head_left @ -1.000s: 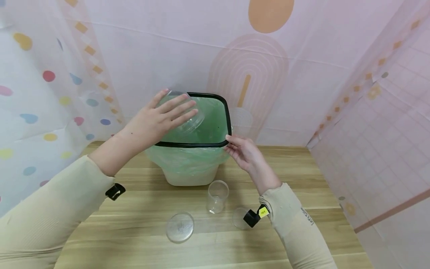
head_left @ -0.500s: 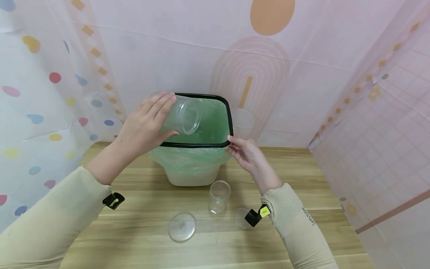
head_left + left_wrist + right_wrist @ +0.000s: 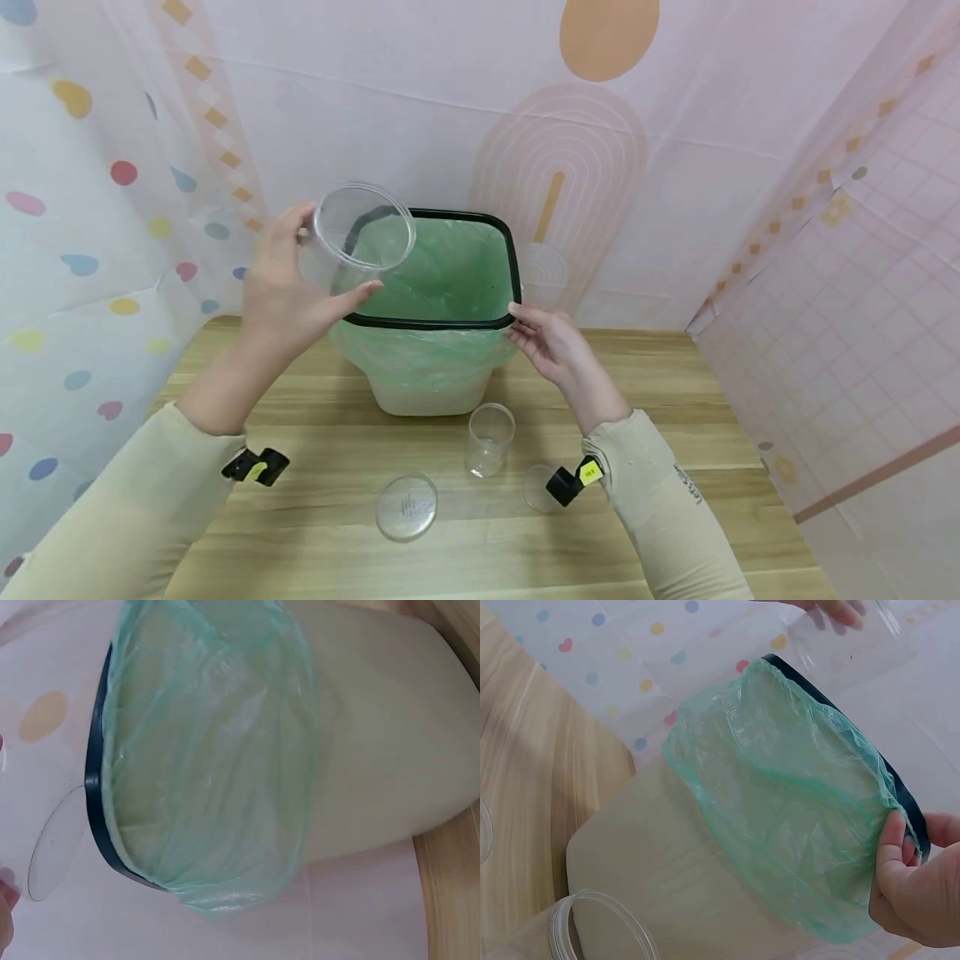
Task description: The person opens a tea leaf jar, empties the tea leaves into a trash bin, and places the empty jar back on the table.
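My left hand (image 3: 279,287) grips a clear plastic jar (image 3: 365,227) with fingers and thumb round its side. The jar is held over the left part of a trash can (image 3: 427,398), its open mouth tilted up toward the head camera. A green bag (image 3: 457,258) lines the can, folded over outside below the black rim (image 3: 435,324). At the rim's front right corner, my right hand (image 3: 551,337) pinches rim and bag between thumb and fingers. The right wrist view shows this pinch on the bag's edge (image 3: 891,796) closely.
A second clear jar (image 3: 491,440) stands upright on the wooden table (image 3: 300,517) before the can. Two clear round pieces lie flat nearby: a lid (image 3: 406,507) to the left, a disc (image 3: 537,487) partly behind the right wrist camera. Patterned cloth (image 3: 405,100) hangs behind.
The left hand has rotated the jar from mouth-down over the can to mouth-up, moving it slightly left. The right hand keeps its place at the rim.
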Demonstrator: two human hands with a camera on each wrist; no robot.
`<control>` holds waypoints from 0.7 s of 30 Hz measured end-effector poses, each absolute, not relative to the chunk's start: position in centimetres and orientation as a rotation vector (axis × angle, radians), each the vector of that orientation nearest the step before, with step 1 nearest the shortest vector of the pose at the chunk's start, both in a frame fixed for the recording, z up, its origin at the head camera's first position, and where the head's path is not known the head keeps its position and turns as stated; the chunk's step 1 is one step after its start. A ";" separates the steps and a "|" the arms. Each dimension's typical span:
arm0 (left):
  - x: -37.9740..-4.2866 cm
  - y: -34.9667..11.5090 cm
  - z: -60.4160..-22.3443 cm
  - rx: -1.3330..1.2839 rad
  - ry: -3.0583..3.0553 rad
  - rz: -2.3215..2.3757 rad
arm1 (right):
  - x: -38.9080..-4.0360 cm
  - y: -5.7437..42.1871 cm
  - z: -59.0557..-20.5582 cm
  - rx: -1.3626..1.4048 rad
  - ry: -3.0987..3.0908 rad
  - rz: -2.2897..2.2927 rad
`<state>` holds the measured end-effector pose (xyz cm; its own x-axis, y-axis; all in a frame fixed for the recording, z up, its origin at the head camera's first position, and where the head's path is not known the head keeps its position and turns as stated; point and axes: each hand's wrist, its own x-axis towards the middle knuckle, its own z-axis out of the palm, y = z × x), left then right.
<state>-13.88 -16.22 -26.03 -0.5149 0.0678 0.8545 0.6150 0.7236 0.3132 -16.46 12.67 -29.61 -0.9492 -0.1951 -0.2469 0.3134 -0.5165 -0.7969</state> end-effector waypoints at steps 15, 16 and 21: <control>-8.7 -18.3 -28.5 -0.155 -1.894 -1.212 | -16.5 12.4 -29.5 0.189 1.367 -2.501; -8.4 -18.5 -28.7 -0.146 -1.882 -1.233 | -16.5 12.3 -29.5 0.188 1.369 -2.499; -7.2 -19.0 -29.4 -0.164 -1.820 -1.344 | -16.5 12.3 -29.5 0.195 1.369 -2.496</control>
<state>-7.17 -19.01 -29.43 -0.6333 -0.3590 0.6856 0.5495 0.4151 0.7251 -16.53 12.28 -29.48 -0.9496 -0.1846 -0.2533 0.3128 -0.5081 -0.8025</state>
